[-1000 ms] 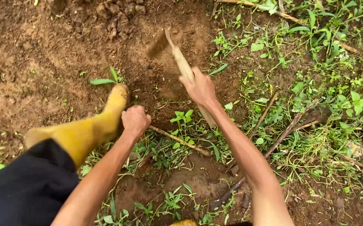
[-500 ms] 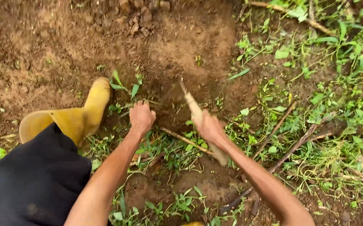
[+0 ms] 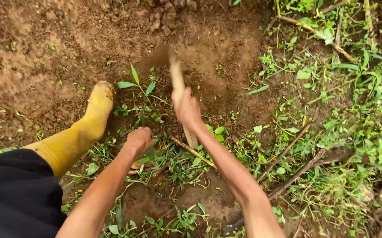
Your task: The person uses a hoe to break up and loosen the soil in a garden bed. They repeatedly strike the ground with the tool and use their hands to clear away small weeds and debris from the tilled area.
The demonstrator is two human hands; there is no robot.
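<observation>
On bare brown soil (image 3: 36, 66) edged with weeds (image 3: 332, 110) at right, the right hand (image 3: 186, 109), its grip closed on a wooden-handled hoe (image 3: 177, 77), has swung left and farther than before; the left hand (image 3: 138, 140) stays fisted beside the yellow boot (image 3: 89, 123).

The far end of the pale wooden tool handle (image 3: 178, 83) is blurred, so its head cannot be told. The right hand (image 3: 186, 109) covers the handle's middle. The left hand (image 3: 138, 140) is closed among small green weeds (image 3: 155, 156); what it grips is hidden. The yellow rubber boot (image 3: 81, 132) disappears under black cloth (image 3: 17, 194), cut by the edge.
</observation>
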